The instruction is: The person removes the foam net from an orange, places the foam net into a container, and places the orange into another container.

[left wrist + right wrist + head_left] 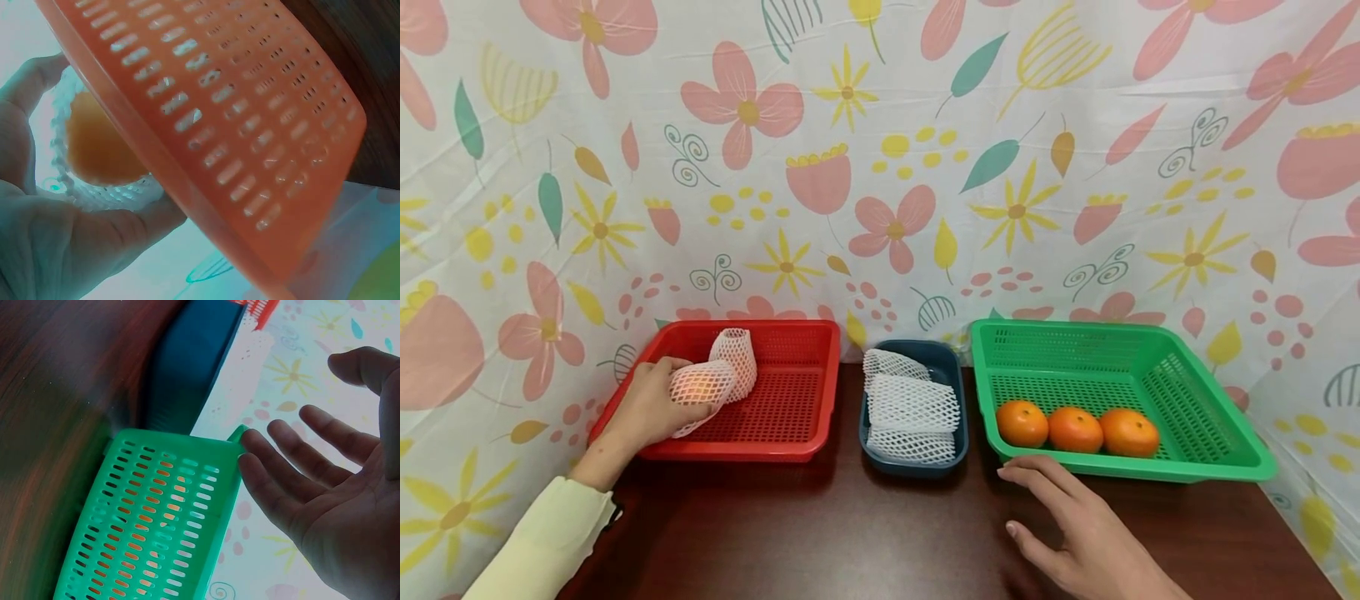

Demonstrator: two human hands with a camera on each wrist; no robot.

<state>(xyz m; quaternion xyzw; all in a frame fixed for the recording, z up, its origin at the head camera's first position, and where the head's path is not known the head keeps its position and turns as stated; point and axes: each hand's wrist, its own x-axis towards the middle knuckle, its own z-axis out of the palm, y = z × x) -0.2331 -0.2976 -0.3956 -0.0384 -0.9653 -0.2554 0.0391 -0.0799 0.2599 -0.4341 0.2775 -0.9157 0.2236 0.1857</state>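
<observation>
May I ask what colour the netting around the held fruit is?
The netting is white, clearest in the head view.

The surface (820,533) offers passage before the red plastic basket (737,452) and navy tray (914,467); before the green plastic basket (1195,468), the right hand (1078,529) obstructs it.

The head view, widest, looks forward and down over the table (775,533) to the patterned curtain (895,125). The left wrist view, close and tilted, looks along the left hand (647,404) to a wall of what is probably the red basket (300,219), though colours are off. The right wrist view, also tilted, looks along the right hand (1075,525), sharing the green basket (1195,473) and blue tray (913,471) with the head view.
</observation>
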